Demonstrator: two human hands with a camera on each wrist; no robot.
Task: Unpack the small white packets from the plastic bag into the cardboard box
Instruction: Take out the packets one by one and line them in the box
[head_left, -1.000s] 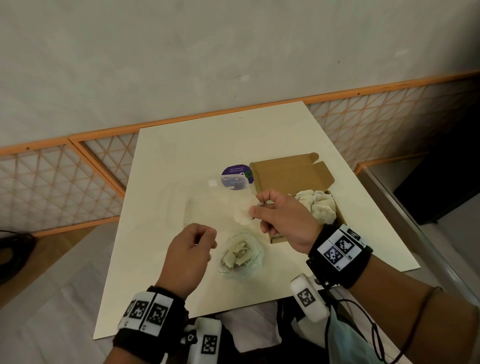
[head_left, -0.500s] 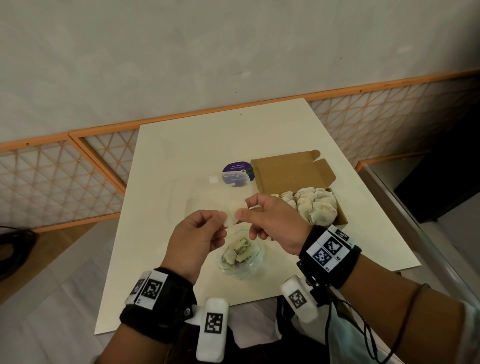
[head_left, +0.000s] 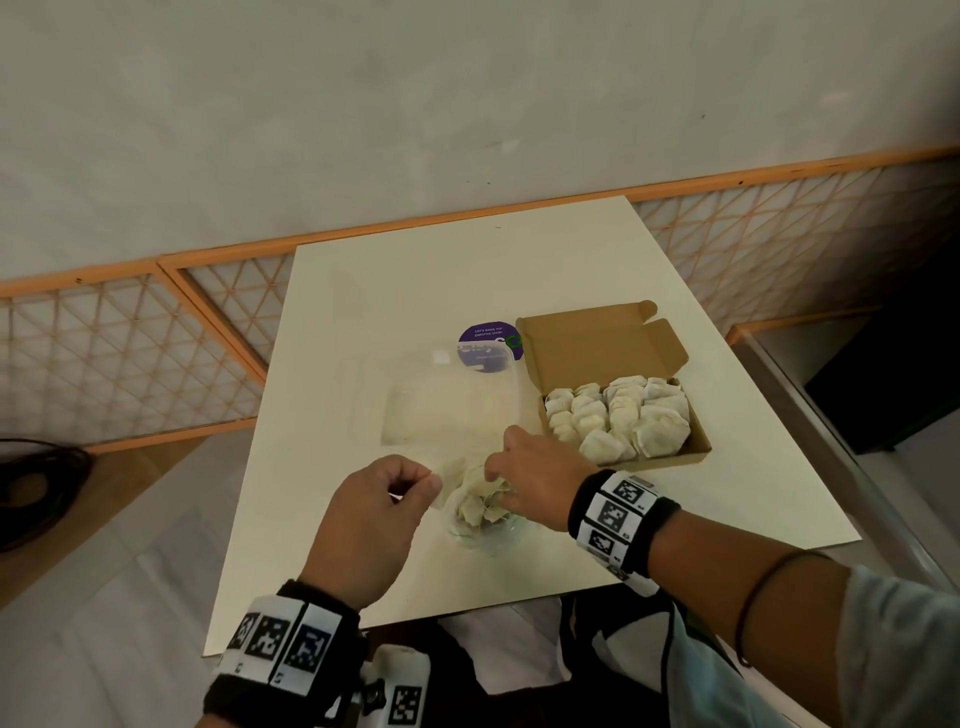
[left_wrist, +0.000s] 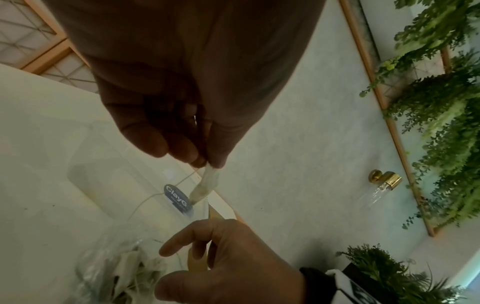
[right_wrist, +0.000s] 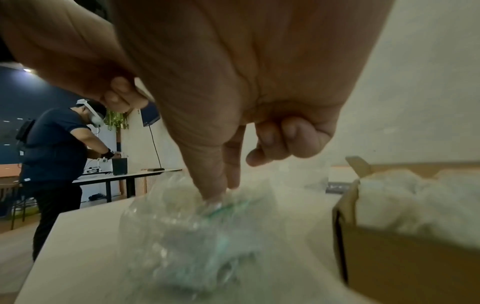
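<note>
A crumpled clear plastic bag (head_left: 483, 525) with several white packets inside lies near the table's front edge. My left hand (head_left: 423, 480) pinches one white packet (head_left: 448, 475) between thumb and fingers just left of the bag; the left wrist view shows this packet (left_wrist: 207, 183) hanging from the fingertips. My right hand (head_left: 493, 467) reaches down into the bag's mouth with thumb and forefinger, which stand apart in the left wrist view, holding nothing visible. The open cardboard box (head_left: 696, 452), to the right, holds several packets (head_left: 618, 415). In the right wrist view the bag (right_wrist: 182, 226) is blurred.
A clear plastic tray (head_left: 447, 405) lies behind the bag, and a round purple label (head_left: 491, 345) behind that. The white table (head_left: 467, 270) ends close to my body. An orange lattice rail (head_left: 130, 353) borders it. Another person (right_wrist: 54, 154) stands at a far table.
The packet passed from my right hand to my left, which now holds it alone. My right hand dropped down to the bag.
</note>
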